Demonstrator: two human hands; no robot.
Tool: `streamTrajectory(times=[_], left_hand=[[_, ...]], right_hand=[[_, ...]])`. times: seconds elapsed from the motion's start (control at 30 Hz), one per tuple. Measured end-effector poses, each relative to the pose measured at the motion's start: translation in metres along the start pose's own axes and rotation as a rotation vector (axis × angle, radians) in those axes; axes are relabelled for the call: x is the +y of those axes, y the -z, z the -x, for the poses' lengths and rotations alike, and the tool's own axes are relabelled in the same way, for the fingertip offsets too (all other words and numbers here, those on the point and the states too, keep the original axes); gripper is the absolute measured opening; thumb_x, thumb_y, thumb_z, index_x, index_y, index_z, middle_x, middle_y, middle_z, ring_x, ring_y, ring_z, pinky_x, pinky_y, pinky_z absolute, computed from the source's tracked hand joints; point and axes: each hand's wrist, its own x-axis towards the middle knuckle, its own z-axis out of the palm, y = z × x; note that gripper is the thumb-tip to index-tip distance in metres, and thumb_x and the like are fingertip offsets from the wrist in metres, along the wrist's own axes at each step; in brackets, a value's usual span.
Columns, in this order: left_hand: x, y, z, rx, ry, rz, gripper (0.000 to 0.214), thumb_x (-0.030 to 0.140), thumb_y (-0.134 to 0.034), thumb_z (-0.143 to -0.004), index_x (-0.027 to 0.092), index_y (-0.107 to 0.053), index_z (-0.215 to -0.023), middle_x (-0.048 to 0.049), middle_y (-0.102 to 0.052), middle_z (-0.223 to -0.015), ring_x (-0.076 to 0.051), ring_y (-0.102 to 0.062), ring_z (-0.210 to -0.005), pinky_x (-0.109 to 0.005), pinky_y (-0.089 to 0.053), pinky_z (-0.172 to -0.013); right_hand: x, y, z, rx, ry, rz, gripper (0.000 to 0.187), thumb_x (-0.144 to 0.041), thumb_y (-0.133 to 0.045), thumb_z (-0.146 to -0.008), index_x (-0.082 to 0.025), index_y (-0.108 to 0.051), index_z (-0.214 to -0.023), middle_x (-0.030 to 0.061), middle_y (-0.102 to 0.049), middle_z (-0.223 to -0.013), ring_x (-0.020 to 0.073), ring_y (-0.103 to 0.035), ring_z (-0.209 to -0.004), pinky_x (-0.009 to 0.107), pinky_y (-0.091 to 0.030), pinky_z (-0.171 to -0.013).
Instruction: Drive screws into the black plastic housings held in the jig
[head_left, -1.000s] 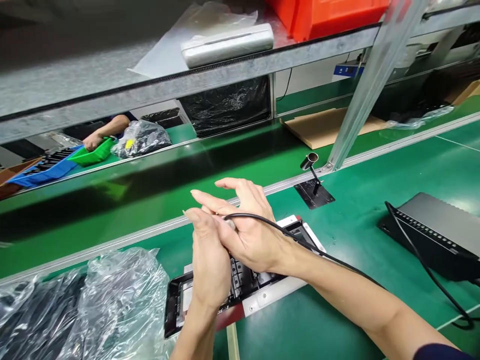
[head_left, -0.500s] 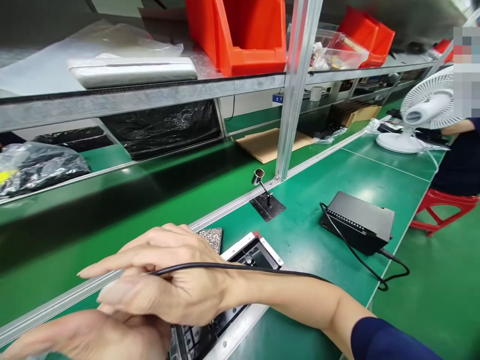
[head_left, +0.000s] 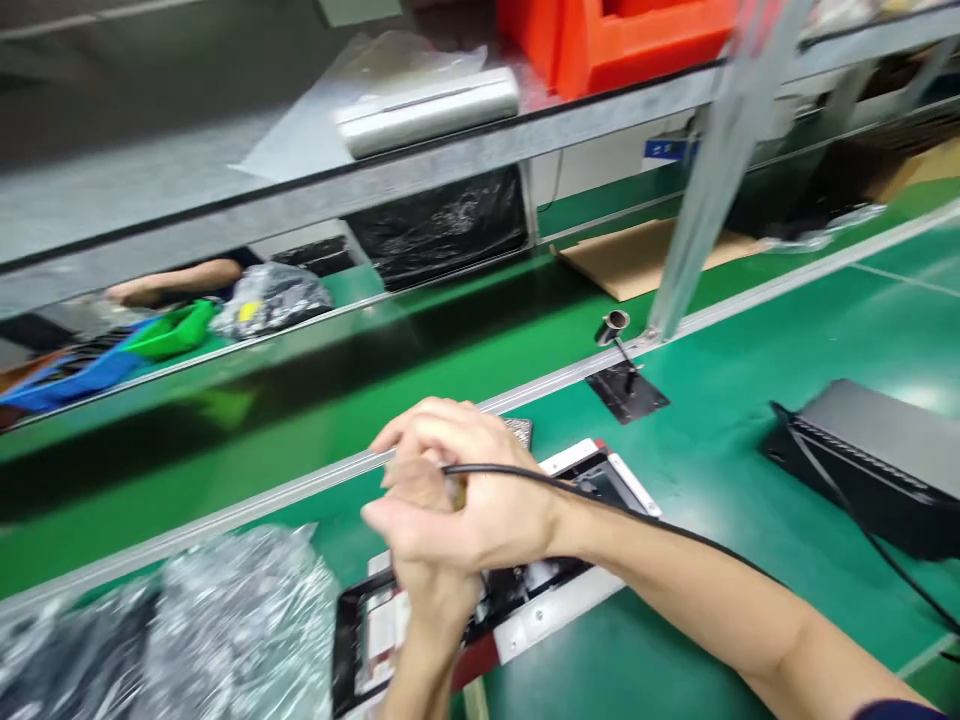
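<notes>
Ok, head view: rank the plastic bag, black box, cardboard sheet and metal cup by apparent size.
1. plastic bag, nearest, cut off by the frame.
2. black box, also cut off.
3. cardboard sheet, farther back, so unsure against the box.
4. metal cup.

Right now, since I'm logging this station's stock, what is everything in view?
orange bins: two seen, orange, top shelf
flat device: one, silver, top shelf on a clear sheet
cardboard: one, brown, beyond the belt
metal cup: one, silver, on a stand with a black plate at the table edge
black box: one, black, table right
framed unit: one, black in a white fixture, under the hands
plastic bags: blurred heap, clear, table left
green bin: one, green, across the belt
co-worker's arm: one, above the green bin
black cable: one, black, over the right wrist
right hand: closed on the cable's end
left hand: against the right, grip hidden
</notes>
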Motion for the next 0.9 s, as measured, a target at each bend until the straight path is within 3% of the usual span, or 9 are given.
streamTrajectory(times=[0.1,0.17,0.27,0.37,0.5,0.63,0.7,0.9], left_hand=[[0.013,0.003,0.001,-0.087,0.049,0.000,0.057,0.073,-0.060,-0.097,0.020,-0.066,-0.076,-0.0005,-0.054,-0.069,-0.015,-0.051,-0.061,-0.026,-0.049,-0.052],[0.020,-0.002,0.001,-0.083,0.066,0.017,0.058,0.072,-0.064,-0.095,0.019,-0.060,-0.070,0.0009,-0.049,-0.064,-0.013,-0.043,-0.056,-0.024,-0.040,-0.045],[0.026,-0.007,0.001,0.034,0.013,0.020,0.057,0.069,-0.076,-0.089,0.020,-0.054,-0.069,0.0023,-0.046,-0.065,-0.012,-0.041,-0.058,-0.024,-0.038,-0.047],[0.029,-0.008,0.002,0.129,0.004,0.003,0.056,0.071,-0.076,-0.086,0.021,-0.054,-0.074,0.0029,-0.045,-0.071,-0.011,-0.041,-0.062,-0.024,-0.039,-0.052],[0.031,-0.008,0.002,0.109,-0.025,0.012,0.064,0.080,-0.070,-0.081,0.022,-0.047,-0.071,0.0045,-0.036,-0.069,-0.010,-0.032,-0.058,-0.025,-0.035,-0.050],[0.029,-0.010,0.001,0.077,-0.042,0.032,0.064,0.081,-0.066,-0.086,0.021,-0.049,-0.070,0.0046,-0.039,-0.067,-0.011,-0.030,-0.056,-0.025,-0.036,-0.050],[0.027,-0.011,0.001,0.073,-0.038,0.061,0.062,0.079,-0.066,-0.088,0.021,-0.051,-0.071,0.0046,-0.043,-0.067,-0.010,-0.032,-0.055,-0.025,-0.038,-0.050],[0.028,-0.008,-0.002,0.056,-0.065,0.026,0.062,0.077,-0.067,-0.089,0.022,-0.047,-0.069,0.0046,-0.043,-0.067,-0.010,-0.038,-0.056,-0.023,-0.044,-0.050]], right_hand=[[0.003,0.000,-0.001,-0.022,0.060,-0.149,0.014,-0.026,-0.078,-0.085,-0.023,-0.072,-0.097,0.0001,-0.077,-0.109,0.0177,-0.072,-0.097,0.031,-0.056,-0.088],[0.001,0.001,0.000,-0.033,0.100,-0.180,0.020,-0.021,-0.074,-0.086,-0.024,-0.076,-0.106,-0.0005,-0.077,-0.110,0.0167,-0.072,-0.097,0.031,-0.055,-0.089],[-0.004,0.002,-0.001,-0.062,0.117,-0.176,0.018,-0.019,-0.069,-0.087,-0.024,-0.081,-0.099,0.0004,-0.078,-0.104,0.0169,-0.071,-0.094,0.032,-0.054,-0.088],[-0.008,0.003,-0.003,-0.065,0.087,-0.163,0.013,-0.019,-0.067,-0.087,-0.022,-0.079,-0.085,0.0018,-0.076,-0.092,0.0179,-0.068,-0.088,0.033,-0.054,-0.080],[-0.006,0.001,-0.004,-0.046,0.052,-0.146,0.008,-0.028,-0.075,-0.088,-0.023,-0.077,-0.084,0.0001,-0.072,-0.084,0.0167,-0.064,-0.081,0.032,-0.050,-0.074],[-0.001,0.001,-0.001,-0.071,0.032,-0.119,0.032,-0.053,-0.085,-0.086,-0.023,-0.078,-0.089,-0.0006,-0.068,-0.086,0.0152,-0.061,-0.078,0.031,-0.048,-0.072],[-0.001,0.001,-0.001,-0.075,0.031,-0.116,0.037,-0.058,-0.086,-0.084,-0.022,-0.078,-0.090,0.0001,-0.067,-0.087,0.0153,-0.061,-0.078,0.031,-0.047,-0.070],[-0.002,-0.002,-0.002,-0.050,0.033,-0.188,0.010,-0.032,-0.077,-0.088,-0.022,-0.076,-0.087,0.0007,-0.072,-0.090,0.0160,-0.064,-0.082,0.031,-0.051,-0.074]])
